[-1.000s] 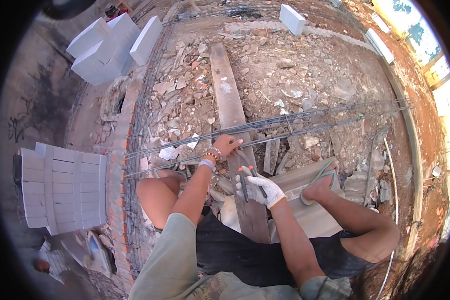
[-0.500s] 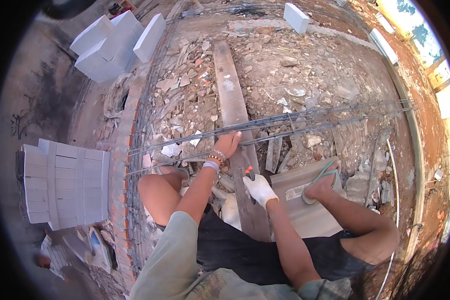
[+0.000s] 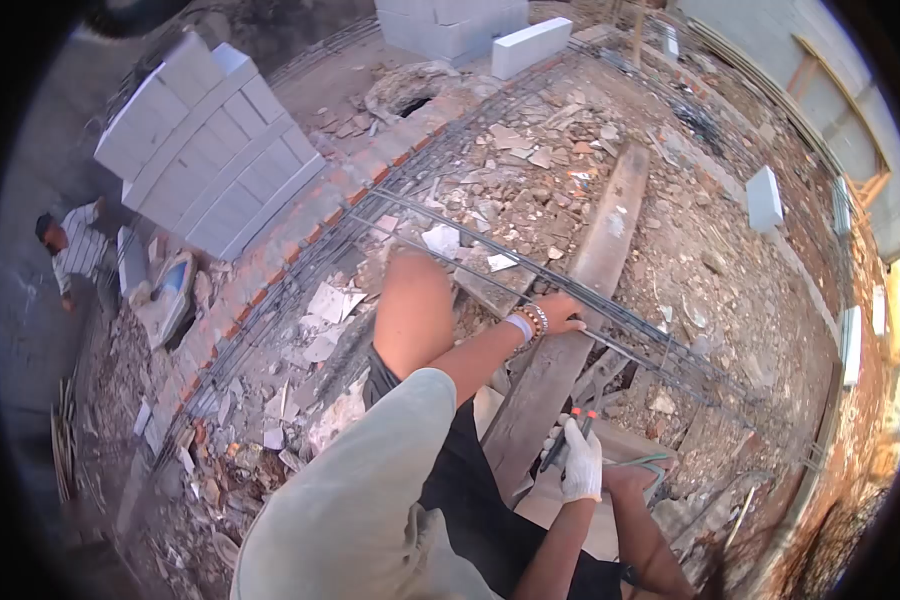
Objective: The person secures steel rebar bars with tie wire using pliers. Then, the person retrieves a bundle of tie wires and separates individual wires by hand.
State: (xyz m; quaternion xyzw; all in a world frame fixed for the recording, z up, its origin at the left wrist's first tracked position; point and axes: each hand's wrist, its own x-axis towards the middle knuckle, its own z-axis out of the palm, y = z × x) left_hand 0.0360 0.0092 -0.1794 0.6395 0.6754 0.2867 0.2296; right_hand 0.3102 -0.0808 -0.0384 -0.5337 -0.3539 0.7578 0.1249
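My left hand (image 3: pixel 558 313), bare with bracelets at the wrist, is curled over the thin steel rebar (image 3: pixel 490 250) that runs across in front of me. My right hand (image 3: pixel 582 462), in a white knit glove, is closed around a pair of pliers (image 3: pixel 553 452). Two orange-red tips stick up above the glove, and the rest of the tool is partly hidden by it. Under the bars lies a long wooden plank (image 3: pixel 550 380), passing between my legs. The gloved hand is beside this plank, below and apart from the rebar.
White blocks (image 3: pixel 210 150) are stacked at left, beyond a low brick edge (image 3: pixel 300 240) lined with more bars. A person (image 3: pixel 78 245) in a striped shirt is at far left. Broken rubble (image 3: pixel 530 150) covers the ground. Another white block (image 3: pixel 765 200) stands at right.
The view has swung left, bringing the person and the block stack further in. My left hand now curls more over the rebar. The gloved hand has turned, and both orange tips point upward.
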